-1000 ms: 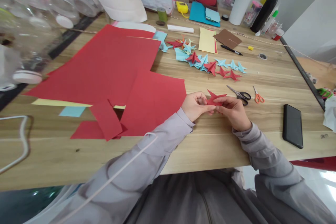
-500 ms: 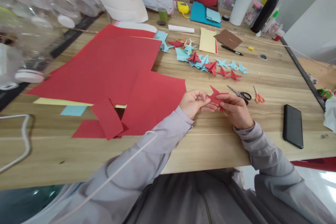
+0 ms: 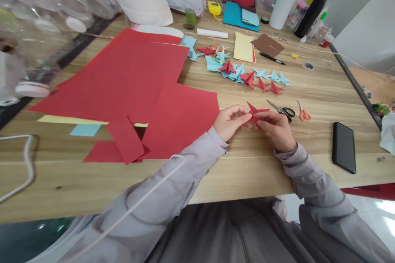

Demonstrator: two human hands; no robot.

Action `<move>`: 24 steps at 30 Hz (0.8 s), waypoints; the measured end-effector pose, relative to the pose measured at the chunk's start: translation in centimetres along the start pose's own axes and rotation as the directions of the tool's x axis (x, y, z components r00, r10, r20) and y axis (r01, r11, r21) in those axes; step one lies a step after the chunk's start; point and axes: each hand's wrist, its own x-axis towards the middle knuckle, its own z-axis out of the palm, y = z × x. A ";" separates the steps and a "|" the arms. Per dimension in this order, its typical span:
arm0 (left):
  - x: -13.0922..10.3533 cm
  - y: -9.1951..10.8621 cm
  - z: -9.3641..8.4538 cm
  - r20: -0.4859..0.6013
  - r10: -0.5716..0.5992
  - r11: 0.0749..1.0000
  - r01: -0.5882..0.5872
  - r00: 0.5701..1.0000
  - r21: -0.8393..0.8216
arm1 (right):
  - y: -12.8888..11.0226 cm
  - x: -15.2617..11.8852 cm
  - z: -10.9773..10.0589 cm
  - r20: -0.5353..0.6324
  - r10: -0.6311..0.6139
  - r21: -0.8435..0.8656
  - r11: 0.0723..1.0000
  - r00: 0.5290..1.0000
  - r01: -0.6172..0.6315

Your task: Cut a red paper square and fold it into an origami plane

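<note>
Between my two hands is a red folded-paper piece (image 3: pixel 255 111) with pointed tips, held above the wooden table. My left hand (image 3: pixel 230 122) pinches its left lower part between thumb and fingers. On the other side, my right hand (image 3: pixel 277 129) grips its right lower edge, thumb in front. The fingers cover the lower part of the piece. Beyond it lie several finished folded-paper figures in red (image 3: pixel 247 78) and light blue (image 3: pixel 274 76). Large red paper sheets (image 3: pixel 129 76) spread out to the left, with smaller cut red strips (image 3: pixel 126 139) at their near edge.
Right of my hands are black-handled scissors (image 3: pixel 282 109), small orange scissors (image 3: pixel 303 111) and a black phone (image 3: pixel 343 147). A black pen (image 3: pixel 272 58), yellow paper (image 3: pixel 243 47) and a brown card (image 3: pixel 268 45) lie farther back. Plastic bottles (image 3: pixel 40 20) crowd the far left.
My left fingers have closed in and shifted slightly right on the red folded-paper piece, covering more of its left side. My right hand stays nearly where it was.
</note>
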 end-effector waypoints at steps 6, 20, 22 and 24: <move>0.1 -0.6 -0.1 -0.078 0.046 0.993 -0.037 0.996 0.110 | 0.1 -0.1 0.1 0.001 -0.070 -0.087 0.994 0.998 0.070; -0.3 -0.3 -0.1 -0.029 0.108 0.984 -0.103 0.994 0.145 | -0.3 -0.2 0.3 0.062 -0.075 -0.123 0.989 0.995 0.082; -0.3 -0.3 -0.1 -0.009 0.084 0.988 -0.083 0.996 0.129 | -0.2 -0.2 0.2 0.025 -0.026 -0.050 0.998 0.999 0.028; -0.3 -0.3 -0.2 0.001 0.086 0.989 -0.085 0.996 0.120 | 0.0 -0.1 0.0 -0.001 0.005 0.013 1.000 1.000 -0.005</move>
